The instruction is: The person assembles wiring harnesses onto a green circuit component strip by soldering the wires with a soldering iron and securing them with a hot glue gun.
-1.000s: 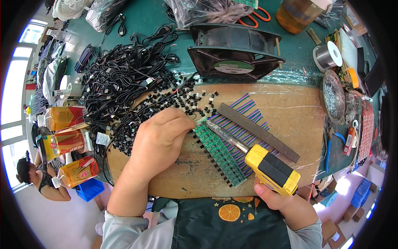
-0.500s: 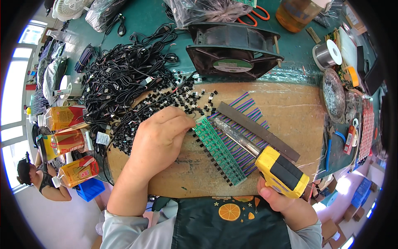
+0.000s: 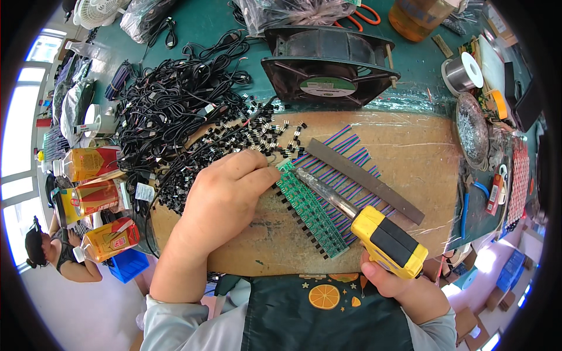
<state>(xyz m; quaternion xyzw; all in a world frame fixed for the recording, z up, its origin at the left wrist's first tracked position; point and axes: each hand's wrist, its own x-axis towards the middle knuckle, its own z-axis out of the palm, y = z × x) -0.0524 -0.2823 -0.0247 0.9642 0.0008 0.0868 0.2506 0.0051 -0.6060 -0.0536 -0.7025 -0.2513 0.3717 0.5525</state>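
My right hand (image 3: 389, 281) grips a yellow and black soldering gun (image 3: 393, 238) by its handle. Its metal tip points up and left and lies over the upper end of a long green circuit board strip (image 3: 313, 212). Small black parts line the strip's left edge, and thin striped wires (image 3: 333, 216) run out from its right side. My left hand (image 3: 225, 196) is closed in a pinch at the strip's upper left end; the fingers hide whatever is between them. A flat dark bar (image 3: 366, 181) lies across the wires.
A heap of black cables (image 3: 175, 99) and many small black connectors (image 3: 257, 137) lie to the left. Behind the brown board (image 3: 415, 146) stands a black fan (image 3: 331, 73). A solder spool (image 3: 462, 73) and a round metal dish (image 3: 471, 131) are on the right. Another person (image 3: 58, 254) is at far left.
The soldering gun has shifted slightly left, bringing its tip nearer the strip's upper end and my left fingers. My left hand has moved very little and stays pinched.
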